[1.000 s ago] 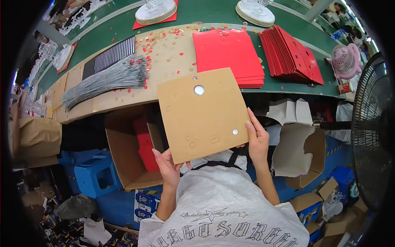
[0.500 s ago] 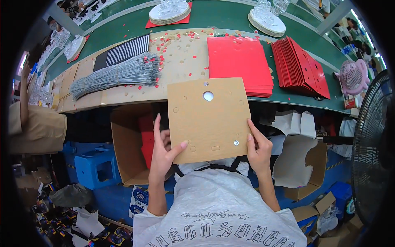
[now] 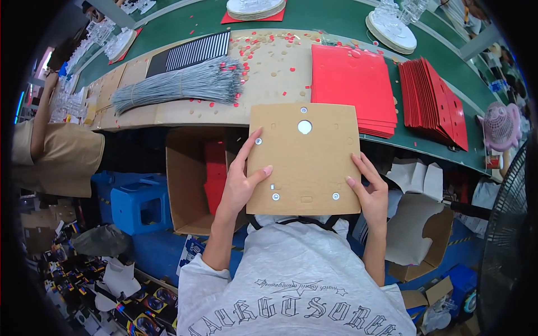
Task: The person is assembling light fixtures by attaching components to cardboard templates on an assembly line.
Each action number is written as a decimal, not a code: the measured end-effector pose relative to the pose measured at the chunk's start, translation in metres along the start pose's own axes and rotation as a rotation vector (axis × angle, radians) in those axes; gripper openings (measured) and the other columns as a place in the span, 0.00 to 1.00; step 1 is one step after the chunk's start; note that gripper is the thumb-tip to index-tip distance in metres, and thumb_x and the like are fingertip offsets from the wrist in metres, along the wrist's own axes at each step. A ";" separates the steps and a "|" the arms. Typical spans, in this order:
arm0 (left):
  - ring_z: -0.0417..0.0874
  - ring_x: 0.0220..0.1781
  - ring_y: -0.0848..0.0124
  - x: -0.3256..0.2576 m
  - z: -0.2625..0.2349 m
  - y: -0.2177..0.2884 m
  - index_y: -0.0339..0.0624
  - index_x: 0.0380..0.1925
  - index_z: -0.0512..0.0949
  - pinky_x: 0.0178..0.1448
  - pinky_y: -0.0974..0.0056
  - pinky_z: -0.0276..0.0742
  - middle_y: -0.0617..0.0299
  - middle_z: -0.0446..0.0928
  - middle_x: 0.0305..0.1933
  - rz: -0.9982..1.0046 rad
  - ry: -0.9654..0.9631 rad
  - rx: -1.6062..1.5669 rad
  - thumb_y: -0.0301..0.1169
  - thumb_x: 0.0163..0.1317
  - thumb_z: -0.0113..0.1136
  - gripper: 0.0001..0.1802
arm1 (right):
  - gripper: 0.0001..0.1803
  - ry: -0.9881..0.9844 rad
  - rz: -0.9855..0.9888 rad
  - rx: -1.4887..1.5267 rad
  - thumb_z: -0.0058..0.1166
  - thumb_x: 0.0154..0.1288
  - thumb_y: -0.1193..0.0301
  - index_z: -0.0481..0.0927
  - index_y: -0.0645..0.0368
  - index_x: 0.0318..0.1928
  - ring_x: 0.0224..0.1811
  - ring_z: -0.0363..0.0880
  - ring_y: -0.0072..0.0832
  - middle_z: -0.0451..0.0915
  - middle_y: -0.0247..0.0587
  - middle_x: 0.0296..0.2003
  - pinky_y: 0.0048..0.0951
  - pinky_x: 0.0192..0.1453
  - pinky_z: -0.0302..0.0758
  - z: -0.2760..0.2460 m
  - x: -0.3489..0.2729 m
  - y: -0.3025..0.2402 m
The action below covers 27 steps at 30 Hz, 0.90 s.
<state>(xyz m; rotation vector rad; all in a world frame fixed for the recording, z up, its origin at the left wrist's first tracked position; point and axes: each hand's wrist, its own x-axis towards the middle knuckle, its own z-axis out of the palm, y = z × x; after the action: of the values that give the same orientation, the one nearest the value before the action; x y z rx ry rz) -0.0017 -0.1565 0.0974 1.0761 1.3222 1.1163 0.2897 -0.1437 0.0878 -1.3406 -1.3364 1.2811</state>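
A brown cardboard sheet (image 3: 305, 159), roughly square, is held up in front of my chest. One larger round hole shows near its top. Several smaller round holes with pale middles lie near its edges, and other cut outlines are still filled. My left hand (image 3: 242, 178) grips the left edge, its thumb on the face and the index finger along the side. At the right edge my right hand (image 3: 371, 187) has its thumb on the face and its fingers along the border. What lies behind the sheet is hidden.
On the bench lie a bundle of grey wires (image 3: 179, 87), a striped black sheet (image 3: 190, 53), a red card stack (image 3: 353, 84), a row of red folded pieces (image 3: 431, 103) and scattered punched-out discs. A blue stool (image 3: 140, 207), a carton (image 3: 193, 185) and a black fan (image 3: 507, 224) stand nearby.
More small holes in the sheet are open, at its left side and lower left. My left index finger has moved up the left edge. The whole view has shifted slightly.
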 end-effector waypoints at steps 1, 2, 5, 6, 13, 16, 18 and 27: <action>0.69 0.75 0.62 0.000 0.001 -0.001 0.45 0.76 0.63 0.77 0.59 0.64 0.48 0.66 0.75 0.000 0.005 -0.001 0.21 0.59 0.63 0.42 | 0.27 -0.024 0.022 -0.016 0.63 0.64 0.81 0.80 0.62 0.65 0.75 0.67 0.40 0.66 0.55 0.74 0.37 0.74 0.71 -0.003 0.003 -0.002; 0.69 0.75 0.61 0.000 0.002 -0.004 0.45 0.77 0.62 0.77 0.58 0.64 0.47 0.66 0.75 0.006 0.003 0.015 0.21 0.59 0.63 0.43 | 0.27 -0.048 0.043 -0.032 0.64 0.64 0.80 0.80 0.59 0.65 0.77 0.65 0.42 0.63 0.55 0.75 0.39 0.75 0.68 -0.005 0.006 -0.004; 0.69 0.75 0.60 -0.004 0.006 -0.003 0.46 0.77 0.61 0.77 0.57 0.65 0.47 0.66 0.74 0.012 0.029 0.053 0.23 0.58 0.64 0.45 | 0.27 -0.100 -0.290 -0.567 0.66 0.61 0.76 0.83 0.52 0.63 0.78 0.62 0.47 0.60 0.54 0.77 0.42 0.76 0.67 -0.006 0.018 -0.023; 0.70 0.74 0.59 -0.006 0.010 -0.003 0.46 0.77 0.60 0.77 0.56 0.65 0.47 0.67 0.74 0.003 0.047 0.061 0.24 0.58 0.65 0.45 | 0.27 -0.099 -0.295 -0.570 0.66 0.61 0.76 0.83 0.52 0.63 0.78 0.62 0.47 0.60 0.54 0.77 0.42 0.76 0.67 -0.007 0.022 -0.025; 0.63 0.78 0.47 0.007 0.017 0.006 0.55 0.72 0.70 0.80 0.43 0.58 0.41 0.56 0.79 0.313 0.150 0.884 0.40 0.59 0.72 0.39 | 0.22 -0.174 -0.379 -0.900 0.72 0.57 0.67 0.87 0.51 0.53 0.75 0.66 0.52 0.66 0.53 0.73 0.46 0.74 0.68 0.001 0.028 -0.042; 0.56 0.81 0.42 0.003 0.022 0.008 0.56 0.69 0.75 0.79 0.35 0.53 0.42 0.54 0.80 0.219 0.076 0.887 0.41 0.60 0.70 0.35 | 0.22 -0.213 -0.510 -0.964 0.72 0.56 0.68 0.87 0.50 0.53 0.75 0.66 0.53 0.69 0.54 0.71 0.46 0.74 0.68 -0.006 0.042 -0.043; 0.52 0.82 0.41 0.003 0.025 0.007 0.58 0.70 0.75 0.77 0.28 0.48 0.43 0.53 0.81 0.262 0.107 0.973 0.43 0.61 0.69 0.34 | 0.21 -0.238 -0.555 -0.930 0.73 0.55 0.68 0.87 0.53 0.51 0.75 0.65 0.52 0.72 0.52 0.70 0.47 0.74 0.68 -0.002 0.059 -0.054; 0.67 0.76 0.47 -0.007 0.034 0.001 0.42 0.65 0.77 0.74 0.45 0.65 0.46 0.70 0.73 0.499 0.071 1.049 0.36 0.67 0.64 0.27 | 0.21 -0.568 -0.760 -0.805 0.63 0.66 0.63 0.81 0.56 0.58 0.60 0.79 0.47 0.78 0.50 0.62 0.43 0.63 0.77 0.166 0.235 -0.054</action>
<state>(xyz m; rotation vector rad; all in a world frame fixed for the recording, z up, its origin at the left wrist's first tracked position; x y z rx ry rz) 0.0330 -0.1621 0.0986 2.2344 1.8003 0.7579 0.0979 0.0773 0.0945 -0.7503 -2.6197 0.5889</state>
